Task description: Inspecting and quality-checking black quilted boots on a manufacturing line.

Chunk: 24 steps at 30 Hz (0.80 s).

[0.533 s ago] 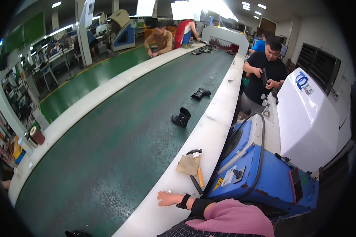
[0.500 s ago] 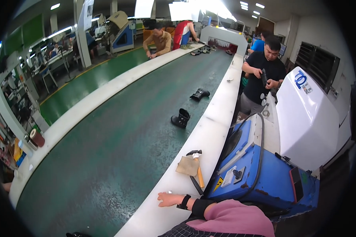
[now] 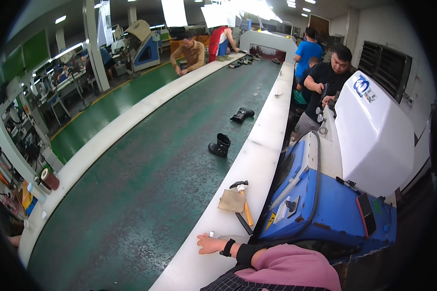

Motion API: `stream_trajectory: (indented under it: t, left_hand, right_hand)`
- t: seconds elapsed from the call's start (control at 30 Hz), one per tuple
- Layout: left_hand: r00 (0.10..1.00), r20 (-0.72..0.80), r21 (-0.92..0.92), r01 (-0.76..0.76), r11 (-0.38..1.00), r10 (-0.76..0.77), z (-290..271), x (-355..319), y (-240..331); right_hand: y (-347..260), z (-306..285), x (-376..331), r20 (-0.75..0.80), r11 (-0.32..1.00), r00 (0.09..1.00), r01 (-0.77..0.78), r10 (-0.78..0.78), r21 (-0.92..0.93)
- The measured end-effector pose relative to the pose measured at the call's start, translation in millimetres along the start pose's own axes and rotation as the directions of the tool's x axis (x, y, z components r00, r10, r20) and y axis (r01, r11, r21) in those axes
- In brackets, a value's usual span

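My right hand (image 3: 208, 244) rests on the white ledge (image 3: 184, 264) along the belt, fingers apart with nothing seen in them. A black band circles its wrist below a pink sleeve. Just beyond the fingers lies a thin cable (image 3: 223, 236) with a small white end. Farther along the ledge are a hammer (image 3: 247, 213) with a wooden handle, a tan square pad (image 3: 231, 200) overlapping it, and a black-handled tool (image 3: 243, 223). My left hand is out of view. On the green belt (image 3: 145, 194), one black boot (image 3: 220, 145) stands upright; another boot (image 3: 242, 115) lies on its side.
To the right stands a blue machine (image 3: 320, 208) with a white hood (image 3: 374, 126). Beyond it a person in black (image 3: 325, 80) handles a dark item. Two people work across the belt, near more footwear by a tunnel (image 3: 269, 46). A brown spool (image 3: 49, 179) sits at left.
My view has shifted slightly, so the scene sits a little differently. My right hand stays on the ledge. A dark item at the lower left edge has nearly left view.
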<state>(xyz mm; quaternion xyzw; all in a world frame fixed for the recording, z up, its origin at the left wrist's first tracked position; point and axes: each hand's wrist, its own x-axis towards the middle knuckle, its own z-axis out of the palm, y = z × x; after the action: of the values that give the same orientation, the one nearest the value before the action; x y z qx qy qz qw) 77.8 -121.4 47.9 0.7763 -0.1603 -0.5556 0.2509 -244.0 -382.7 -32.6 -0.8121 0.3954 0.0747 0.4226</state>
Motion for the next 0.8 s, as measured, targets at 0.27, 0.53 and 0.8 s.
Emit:
stream_trajectory:
  t: [0.27,0.53,0.8]
  left_hand:
    - [0.992,-0.048,0.055,0.121,0.991,-0.118,6.1,16.7,-14.9]
    - [0.993,-0.014,0.009,0.117,0.993,-0.117,7.7,36.2,-16.3]
    - [0.994,0.009,0.105,0.108,0.989,-0.110,15.3,42.4,-5.7]
  right_hand:
    - [-16.6,-8.9,-11.3,-0.002,0.997,0.998,-0.070,0.070,-0.025]
    - [-12.9,-4.3,-5.9,0.003,0.993,0.994,-0.113,0.113,0.030]
    - [-10.3,-2.4,-5.1,-0.015,0.997,0.996,-0.083,0.083,0.005]
